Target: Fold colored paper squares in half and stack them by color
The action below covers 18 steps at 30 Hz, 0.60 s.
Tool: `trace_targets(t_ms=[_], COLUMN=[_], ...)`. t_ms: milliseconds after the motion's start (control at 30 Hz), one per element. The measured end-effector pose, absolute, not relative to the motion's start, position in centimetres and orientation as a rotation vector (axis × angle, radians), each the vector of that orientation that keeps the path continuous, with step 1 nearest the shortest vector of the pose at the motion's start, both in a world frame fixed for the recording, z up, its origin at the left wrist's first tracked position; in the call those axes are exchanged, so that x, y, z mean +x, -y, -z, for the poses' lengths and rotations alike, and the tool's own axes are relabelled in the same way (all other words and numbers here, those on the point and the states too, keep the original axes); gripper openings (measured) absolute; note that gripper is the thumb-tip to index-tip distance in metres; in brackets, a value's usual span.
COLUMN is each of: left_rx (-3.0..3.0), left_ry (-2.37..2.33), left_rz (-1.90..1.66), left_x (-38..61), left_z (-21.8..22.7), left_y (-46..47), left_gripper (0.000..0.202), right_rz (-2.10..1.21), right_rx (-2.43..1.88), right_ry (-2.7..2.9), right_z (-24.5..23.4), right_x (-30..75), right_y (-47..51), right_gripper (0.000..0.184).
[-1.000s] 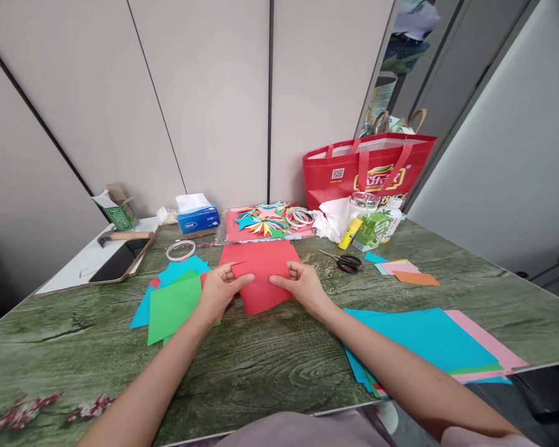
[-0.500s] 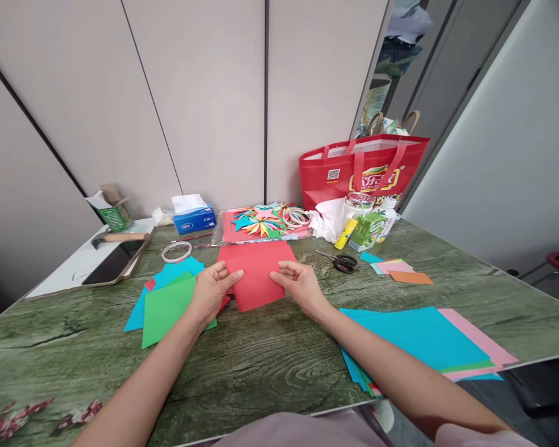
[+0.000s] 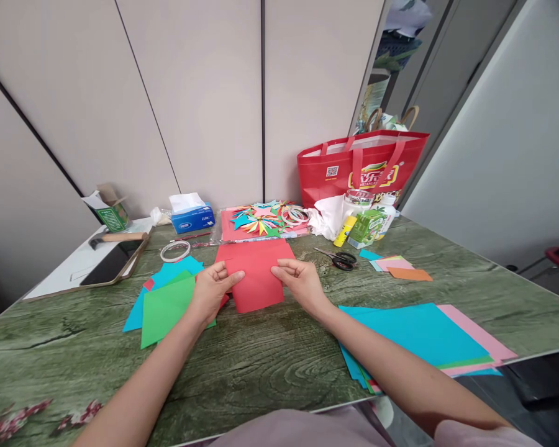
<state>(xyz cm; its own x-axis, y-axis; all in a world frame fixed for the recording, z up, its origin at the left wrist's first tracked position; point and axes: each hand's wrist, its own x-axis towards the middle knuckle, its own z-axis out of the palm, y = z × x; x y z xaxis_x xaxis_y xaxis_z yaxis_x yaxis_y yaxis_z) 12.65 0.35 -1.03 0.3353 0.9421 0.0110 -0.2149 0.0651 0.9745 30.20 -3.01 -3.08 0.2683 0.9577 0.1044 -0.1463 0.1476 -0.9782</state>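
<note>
A red paper sheet (image 3: 256, 273) lies on the green wood-grain table (image 3: 261, 366), folded toward me. My left hand (image 3: 210, 290) pinches its left edge, thumb on top. My right hand (image 3: 299, 282) pinches its right edge the same way. Both hands are closed on the paper and press it against the table.
Green and blue sheets (image 3: 165, 298) lie left of the hands; a stack of blue, pink and green sheets (image 3: 423, 338) lies right. Scissors (image 3: 338, 259), a tape roll (image 3: 176, 251), paper flowers (image 3: 261, 222), a tissue box (image 3: 190, 214), a glue stick (image 3: 345, 231) and a red bag (image 3: 361, 166) stand behind.
The folded red flap has been brought nearer and flattened; both hands shifted slightly along its edges. The view drifted a little to the right.
</note>
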Motion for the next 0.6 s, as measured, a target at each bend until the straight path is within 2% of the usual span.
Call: trace_targets(t_ms=[600], left_rx=[1.181], left_ry=[-0.816], left_rz=[-1.037], left_x=[12.63], left_z=[0.62], left_y=[-0.24], left_gripper=[0.043], right_rz=[-0.979], right_rx=[-1.064], right_ry=[1.092], right_z=[3.38], right_x=[30.35], right_y=[3.01], right_gripper=[0.034])
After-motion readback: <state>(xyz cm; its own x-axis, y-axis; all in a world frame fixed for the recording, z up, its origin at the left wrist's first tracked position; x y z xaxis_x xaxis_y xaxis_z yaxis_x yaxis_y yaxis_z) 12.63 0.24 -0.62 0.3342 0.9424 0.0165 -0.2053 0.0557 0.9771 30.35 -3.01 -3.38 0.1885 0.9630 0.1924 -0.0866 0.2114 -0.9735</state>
